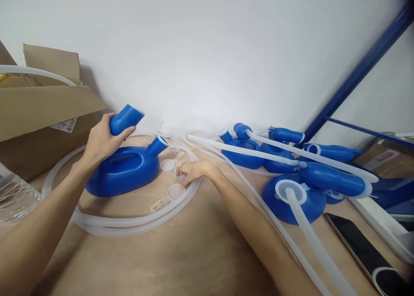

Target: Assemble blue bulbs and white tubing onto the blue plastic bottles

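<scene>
Tan tabletop (145,257) beneath a blue jug (124,179), white wall (194,50) behind.

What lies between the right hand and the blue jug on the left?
In the head view, pale plastic caps lie between the right hand and the jug.

Two bare forearms (241,207), slim wrists (210,169), bare left hand (103,136), bare right hand (196,170), slender fingers (127,134)

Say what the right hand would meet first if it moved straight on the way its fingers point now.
The right hand would first meet the small translucent piece just in front, which it may be touching. Beyond that, the blue bottle seems next in line, though depth is hard to judge.
</scene>
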A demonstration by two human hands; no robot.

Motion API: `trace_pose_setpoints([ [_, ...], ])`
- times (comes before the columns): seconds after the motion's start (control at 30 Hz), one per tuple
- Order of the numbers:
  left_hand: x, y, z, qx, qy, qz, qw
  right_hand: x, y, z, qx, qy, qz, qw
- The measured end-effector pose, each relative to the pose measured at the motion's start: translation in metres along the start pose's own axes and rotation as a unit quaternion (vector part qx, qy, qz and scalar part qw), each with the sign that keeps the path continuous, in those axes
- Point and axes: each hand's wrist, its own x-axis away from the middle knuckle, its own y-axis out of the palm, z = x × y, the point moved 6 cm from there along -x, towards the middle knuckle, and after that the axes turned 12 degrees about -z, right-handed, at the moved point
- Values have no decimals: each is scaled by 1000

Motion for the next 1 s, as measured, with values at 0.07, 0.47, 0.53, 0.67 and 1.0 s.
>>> trace_pose_setpoints([
  [0.07,-2,6,-6,15,-22,-34,999,-4,1,0,2,1,0,1000],
  [0.47,-4,16,-7,-9,2,-99,995,49,-45,-5,-191,-187,206,941],
  [0.53,-4,17,-6,-2,7,-99,995,44,-51,-5,-297,-220,260,892],
  [0.67,-3,23,-2,13,31,-116,993,39,-57,-3,-361,-230,348,834],
  [1.0,3,30,11,11,63,-148,987,27,-59,16,-471,-225,378,765],
])
